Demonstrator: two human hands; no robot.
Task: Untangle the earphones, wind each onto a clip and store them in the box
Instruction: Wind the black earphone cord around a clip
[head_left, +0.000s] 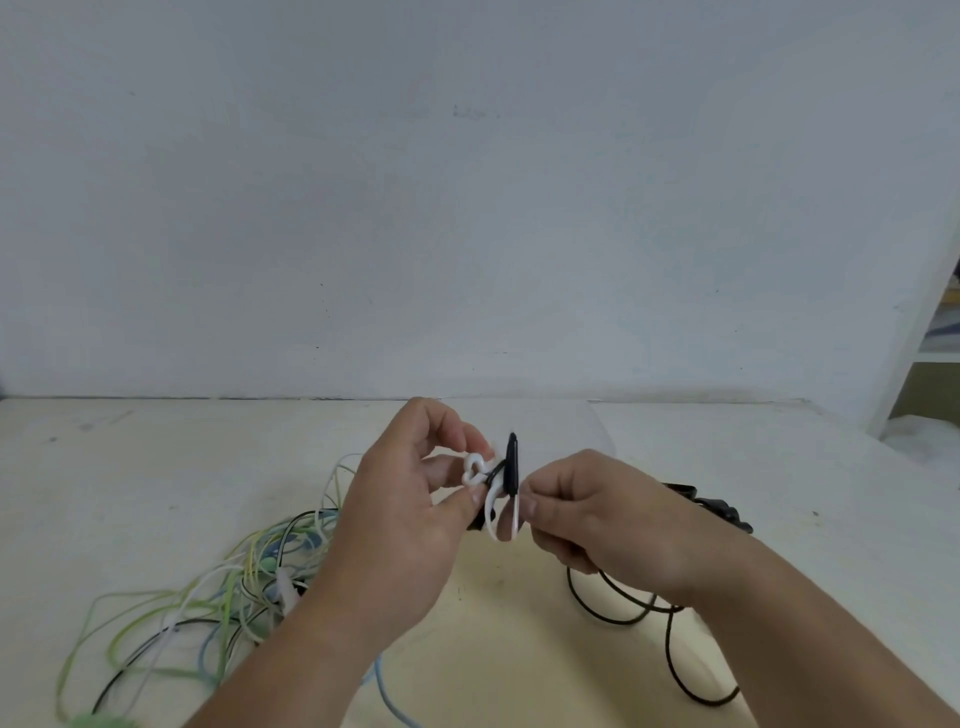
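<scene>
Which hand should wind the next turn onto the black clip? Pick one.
Right, probably: the right hand pinches the white cable loop beside the black clip, while the left hand grips the clip and earbuds.

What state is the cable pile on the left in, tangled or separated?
Tangled: the cable pile has green, white, blue and black cords looping across each other.

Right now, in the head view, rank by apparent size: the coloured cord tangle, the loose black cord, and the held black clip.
1. coloured cord tangle, the widest spread.
2. loose black cord, partly hidden behind the right arm, so its full extent is unsure.
3. held black clip, smallest despite being raised nearer the camera.
</scene>
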